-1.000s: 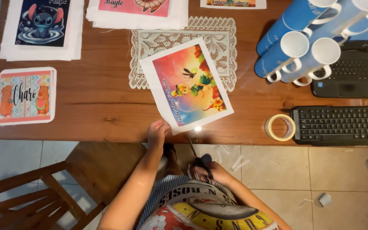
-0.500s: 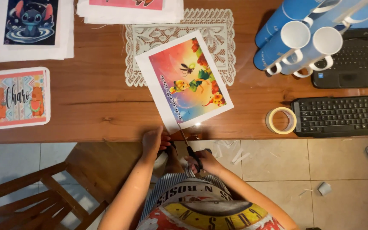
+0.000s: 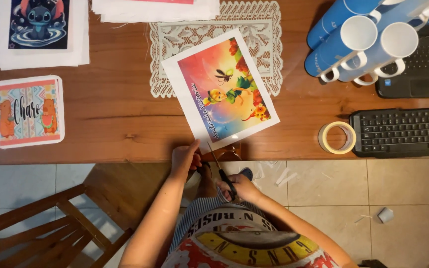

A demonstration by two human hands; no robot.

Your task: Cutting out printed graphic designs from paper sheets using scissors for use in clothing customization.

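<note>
The left hand (image 3: 184,159) pinches the near corner of the printed sheet (image 3: 222,89) at the bench (image 3: 115,119) edge. The right hand (image 3: 242,187), just right of that corner, has its grip closed around the scissors (image 3: 222,171), blades pointing at the sheet.

I saw no packages or screens. The nearest things to labels or signs were printed sheets on the counter (image 3: 120,119). A white-bordered rectangular print (image 3: 221,87), orange, pink and blue with a small winged figure, lay tilted half on a lace mat (image 3: 175,39). At the far left lay a rounded-corner square print (image 3: 28,111), peach-bordered with pale patterned stripes and two orange animals. Above it sat a dark blue print (image 3: 38,25) of a blue cartoon creature on white sheets.
</note>
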